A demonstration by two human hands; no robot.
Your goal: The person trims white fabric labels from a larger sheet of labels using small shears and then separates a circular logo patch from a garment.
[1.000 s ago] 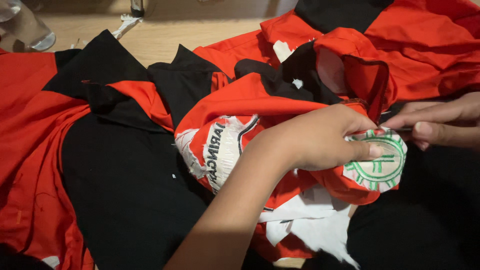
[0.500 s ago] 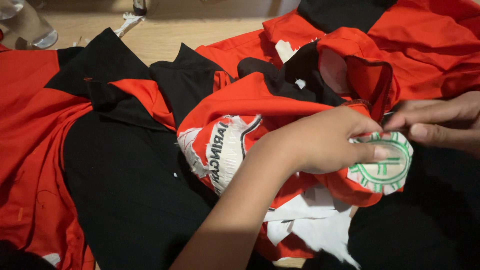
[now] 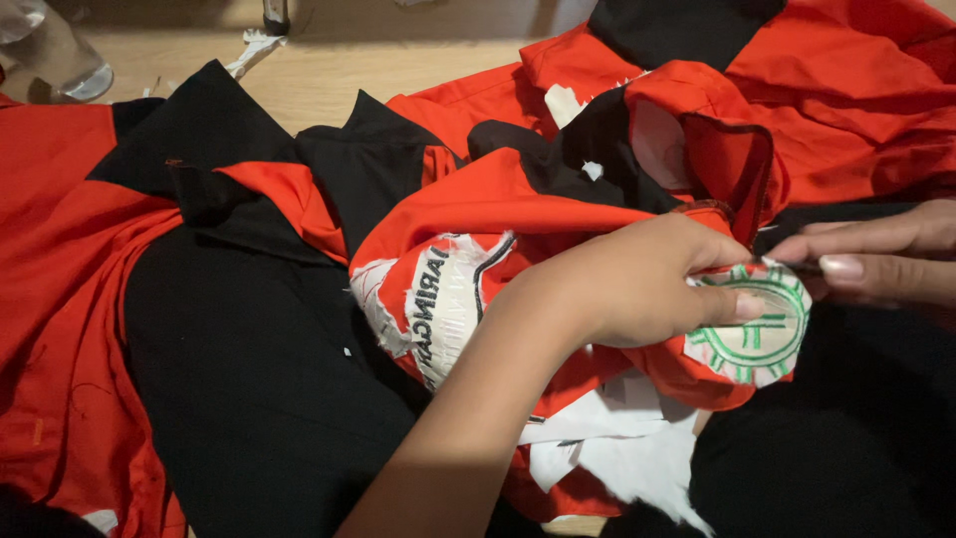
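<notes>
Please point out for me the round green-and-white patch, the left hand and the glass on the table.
Round green-and-white patch (image 3: 759, 334), head view: on its stitched green centre.
Left hand (image 3: 637, 284), head view: on the back of the hand.
Glass (image 3: 55, 55), head view: on its clear wall, top left corner.

1. The left hand (image 3: 637, 284) is bare, with no glove, ring or watch showing; its forearm is bare too, with no sleeve in view.
2. The right hand (image 3: 876, 261) is bare, its nails short, rounded and unpainted.

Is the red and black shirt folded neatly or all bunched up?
Bunched up. The shirt lies in rumpled folds under the left hand, inside-out patch backing showing.
</notes>
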